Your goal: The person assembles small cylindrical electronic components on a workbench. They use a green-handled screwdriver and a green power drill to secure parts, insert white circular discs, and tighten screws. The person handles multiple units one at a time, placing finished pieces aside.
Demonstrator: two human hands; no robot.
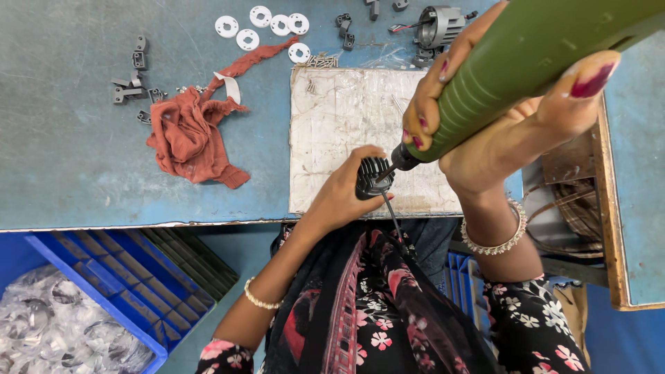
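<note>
The right hand [499, 104] grips a green electric screwdriver [526, 62], its tip on a black finned part [373, 176]. The left hand [343, 190] closes around this part, at the near edge of a white board [346, 118]. A red cloth [190, 131] lies left.

driver [526, 62] — green | rag [188, 135] — rust-red | washers [261, 24] white | crate [131, 284] blue | dress [388, 312] black, pink floral

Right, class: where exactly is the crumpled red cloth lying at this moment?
In the head view the red cloth lies on the left of the blue table, between the small dark brackets and the white work mat.
</note>
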